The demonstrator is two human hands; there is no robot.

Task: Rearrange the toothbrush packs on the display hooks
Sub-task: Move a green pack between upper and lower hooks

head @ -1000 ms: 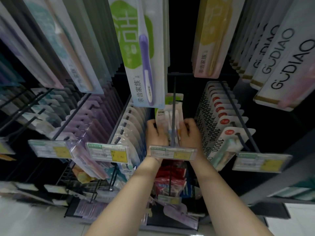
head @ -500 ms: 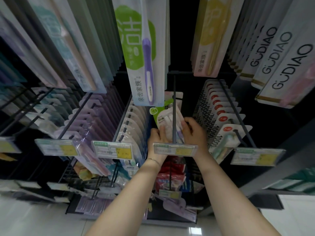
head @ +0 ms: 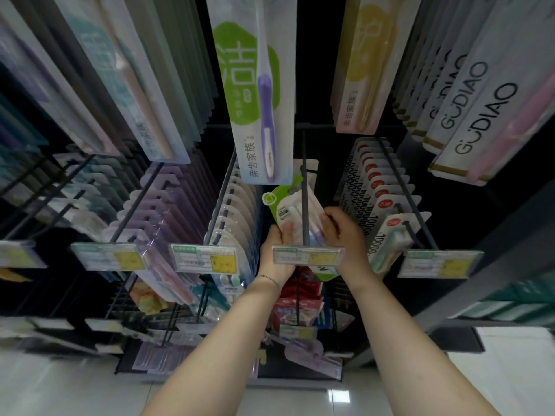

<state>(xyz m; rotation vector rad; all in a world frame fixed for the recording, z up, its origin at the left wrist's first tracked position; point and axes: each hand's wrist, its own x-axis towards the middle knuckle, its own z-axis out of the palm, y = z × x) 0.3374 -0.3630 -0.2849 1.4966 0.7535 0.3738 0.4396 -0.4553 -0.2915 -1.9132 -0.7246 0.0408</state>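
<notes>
Left hand (head: 277,250) and right hand (head: 345,232) are clutching the green toothbrush pack (head: 277,204), fingers (head: 329,216) curling at its seven and four o'clock, under the hook (head: 304,175).

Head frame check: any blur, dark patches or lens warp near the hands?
Head view: wide-angle warp fans the hooks outward; scene dim, gaps black; far-left packs smeared; glare on the floor; left hand, right hand and the green pack they grip are readable.

Both forearms (head: 216,349) are bare. A thin bracelet (head: 269,278) rings the wrist below the left hand (head: 277,253) (frame centre).
</notes>
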